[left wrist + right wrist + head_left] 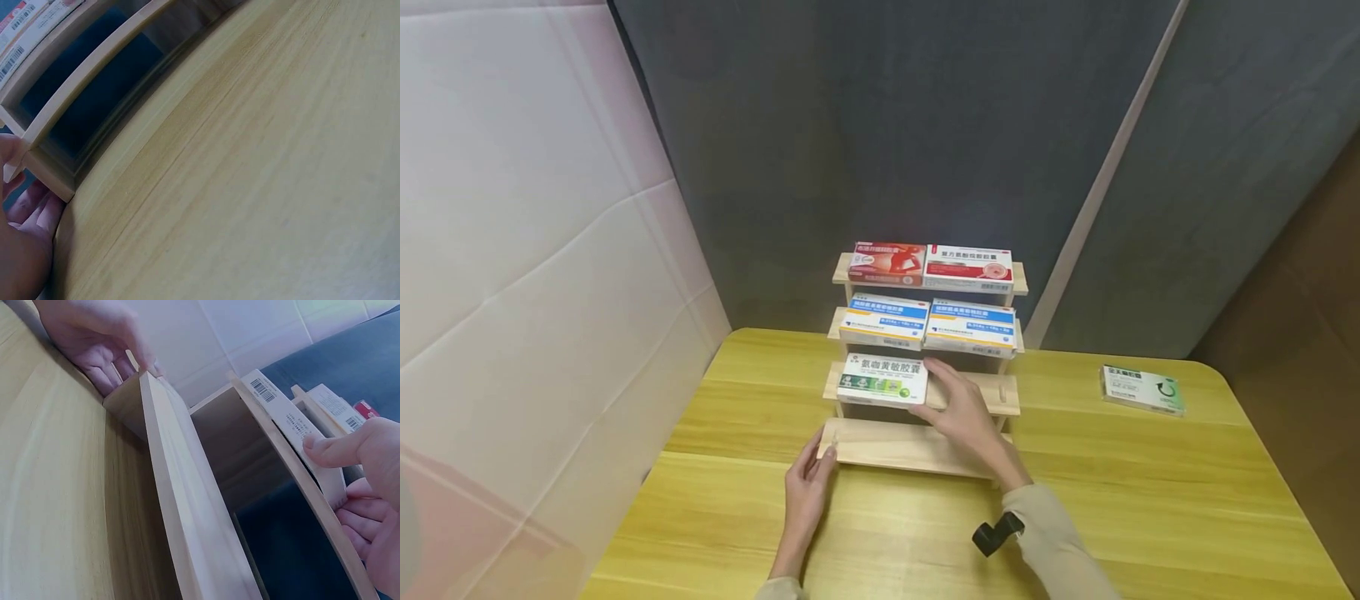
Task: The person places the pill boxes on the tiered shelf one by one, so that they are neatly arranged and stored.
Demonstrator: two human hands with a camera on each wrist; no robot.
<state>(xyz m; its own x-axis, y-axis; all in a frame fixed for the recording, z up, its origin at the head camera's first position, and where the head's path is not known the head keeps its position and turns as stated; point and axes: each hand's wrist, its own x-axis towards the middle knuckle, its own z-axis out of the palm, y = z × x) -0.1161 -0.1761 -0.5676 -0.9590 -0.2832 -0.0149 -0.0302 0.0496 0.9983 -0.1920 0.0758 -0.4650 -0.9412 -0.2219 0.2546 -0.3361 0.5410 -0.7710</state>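
A stepped wooden display rack (917, 446) stands on the table. My left hand (805, 492) grips the left end of its lowest step, thumb at the front; in the left wrist view that hand (28, 244) is at the rack's corner, partly cut off. On the second step from the bottom lies a white and green medicine box (880, 381), at the left. My right hand (964, 417) holds this box by its right end; in the right wrist view the thumb lies on the box's barcoded long side (290, 422), with the other fingers round the end.
Two blue and white medicine boxes (886, 320) fill the step above. On the top step sit a red box (887, 264) and a white and red box (968, 267). Another white and green box (1142, 390) lies on the table (1150, 483) at right. A grey curtain (887, 125) hangs behind.
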